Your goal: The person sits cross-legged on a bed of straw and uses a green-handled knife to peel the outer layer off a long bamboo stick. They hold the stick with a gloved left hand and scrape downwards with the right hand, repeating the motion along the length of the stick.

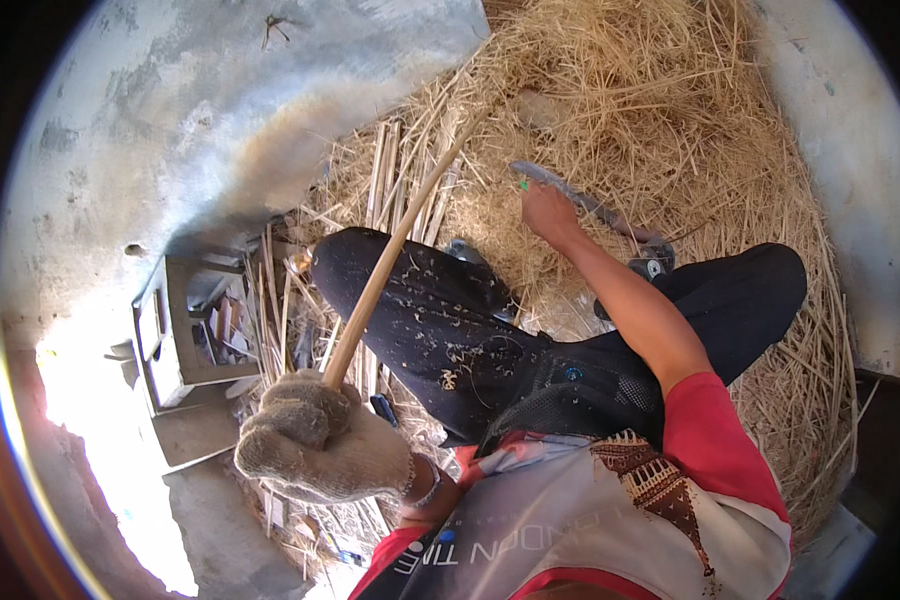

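Observation:
My left hand (315, 440), in a knitted work glove, is closed round the thick lower end of a long pale stick (398, 235). The stick slants up and away to the right, its thin far end over the straw. My bare right hand (550, 212) reaches out over the straw with its fingers curled; what they hold, if anything, is hidden. A small green spot shows at its fingers. Right beside it lies a long, slightly curved knife (590, 203) with a grey blade and a brownish handle end; whether the fingers touch it I cannot tell.
Loose straw and shavings (650, 90) cover the floor ahead. Several split strips (383, 170) lie beyond my left knee. On the left stands a small open cabinet (205, 330) with odds and ends inside. Pale walls (220, 110) rise on both sides; my crossed legs (420, 330) fill the middle.

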Tool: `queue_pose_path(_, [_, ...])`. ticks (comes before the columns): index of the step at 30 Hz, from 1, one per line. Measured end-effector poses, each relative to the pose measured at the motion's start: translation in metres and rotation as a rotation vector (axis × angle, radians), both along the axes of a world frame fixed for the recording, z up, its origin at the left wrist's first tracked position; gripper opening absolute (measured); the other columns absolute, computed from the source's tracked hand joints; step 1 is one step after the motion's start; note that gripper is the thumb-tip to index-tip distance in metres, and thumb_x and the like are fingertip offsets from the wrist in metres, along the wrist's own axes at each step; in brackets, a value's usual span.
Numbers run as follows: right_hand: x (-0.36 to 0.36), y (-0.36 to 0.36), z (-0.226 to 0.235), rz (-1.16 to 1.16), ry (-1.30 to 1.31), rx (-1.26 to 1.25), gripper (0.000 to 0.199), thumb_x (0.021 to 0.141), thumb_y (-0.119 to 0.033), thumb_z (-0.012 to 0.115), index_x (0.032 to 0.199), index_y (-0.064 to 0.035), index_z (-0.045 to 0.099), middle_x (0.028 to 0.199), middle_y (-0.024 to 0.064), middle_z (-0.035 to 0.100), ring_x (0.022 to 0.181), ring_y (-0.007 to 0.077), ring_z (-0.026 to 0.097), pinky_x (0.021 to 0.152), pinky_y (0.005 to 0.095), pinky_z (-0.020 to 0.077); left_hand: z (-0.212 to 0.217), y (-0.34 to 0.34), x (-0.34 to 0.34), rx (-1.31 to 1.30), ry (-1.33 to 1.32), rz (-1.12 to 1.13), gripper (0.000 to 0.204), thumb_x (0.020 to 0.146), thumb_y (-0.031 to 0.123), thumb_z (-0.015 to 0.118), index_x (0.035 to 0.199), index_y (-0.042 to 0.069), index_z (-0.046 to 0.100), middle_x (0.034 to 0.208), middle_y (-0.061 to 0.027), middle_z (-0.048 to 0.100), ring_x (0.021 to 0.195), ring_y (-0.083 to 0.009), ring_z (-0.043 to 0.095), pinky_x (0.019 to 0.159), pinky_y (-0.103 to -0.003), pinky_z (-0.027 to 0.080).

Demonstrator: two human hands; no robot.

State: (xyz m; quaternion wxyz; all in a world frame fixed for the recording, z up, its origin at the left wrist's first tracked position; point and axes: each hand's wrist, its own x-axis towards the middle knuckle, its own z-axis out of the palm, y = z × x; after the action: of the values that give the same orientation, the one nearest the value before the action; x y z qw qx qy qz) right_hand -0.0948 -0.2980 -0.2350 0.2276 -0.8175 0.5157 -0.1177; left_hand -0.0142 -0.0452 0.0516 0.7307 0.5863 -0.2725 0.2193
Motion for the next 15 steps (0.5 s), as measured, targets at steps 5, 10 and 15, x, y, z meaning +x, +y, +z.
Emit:
queue_pose_path(5, [0.008, 0.066, 0.141, 0.191, -0.37, 0.25, 0.033, 0.102, -0.029, 0.046, 0.114, 0.0002, 0.052, 0.066, 0.0203, 0.062, 0.062, 0.0405, 0.064, 0.061, 0.0528, 0.0502, 0.006, -0.001, -0.008, -0.165, 0.165, -0.049, 0.024, 0.095, 0.011, 0.053, 0.073, 0.009, 0.043, 0.065, 0.0007, 0.039, 0.058, -0.0102, 0.045, 0.051, -0.024, 0.043])
queue_pose_path(10, [0.001, 0.152, 0.204, 0.514, -0.752, -0.098, 0.022, 0.1, -0.021, 0.054, 0.091, -0.0011, 0.053, 0.059, 0.0207, 0.055, 0.054, 0.0402, 0.06, 0.047, 0.0465, 0.0458, 0.006, 0.0, -0.002, -0.134, 0.179, 0.013, 0.028, 0.097, 0.016, 0.05, 0.07, 0.01, 0.043, 0.063, 0.0007, 0.036, 0.057, -0.0112, 0.043, 0.051, -0.025, 0.043])
queue_pose_path(15, [0.009, 0.143, 0.182, 0.385, -0.471, -0.012, 0.021, 0.1, -0.021, 0.053, 0.09, -0.0026, 0.052, 0.057, 0.0192, 0.057, 0.054, 0.0397, 0.062, 0.047, 0.048, 0.0481, 0.007, -0.001, -0.005, -0.122, 0.248, 0.06, 0.044, 0.104, 0.036, 0.047, 0.069, 0.011, 0.039, 0.055, -0.0013, 0.033, 0.046, -0.0125, 0.041, 0.04, -0.024, 0.034])
